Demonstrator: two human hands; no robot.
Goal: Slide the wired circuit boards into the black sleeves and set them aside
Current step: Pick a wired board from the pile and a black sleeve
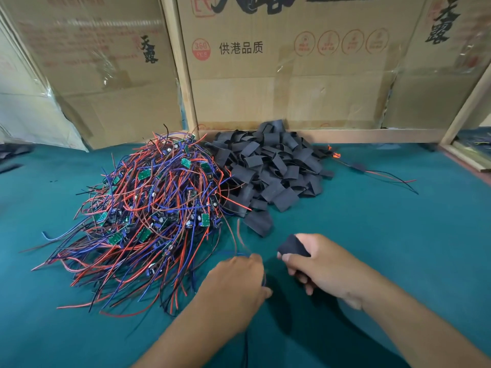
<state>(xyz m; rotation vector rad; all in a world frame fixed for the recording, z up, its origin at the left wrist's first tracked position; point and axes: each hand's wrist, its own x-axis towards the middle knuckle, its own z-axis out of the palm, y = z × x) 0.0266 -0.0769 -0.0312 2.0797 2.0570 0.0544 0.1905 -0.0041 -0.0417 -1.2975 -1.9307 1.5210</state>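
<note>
A big tangle of wired circuit boards (148, 205), small green boards with red, blue and black leads, lies on the green table at left centre. Beside it on the right is a heap of flat black sleeves (276, 166). My right hand (321, 264) pinches one black sleeve (292, 247) between thumb and fingers. Just left of it, my left hand (239, 282) grips the wires of one board (240, 252); that board is hidden under the hand. One sleeved board with trailing wires (358, 167) lies apart at the right.
The work surface is a green cloth (398, 235). Tall cardboard boxes (279, 75) and a wooden frame (372, 135) close off the back. More dark sleeves lie at the far left edge (13, 155).
</note>
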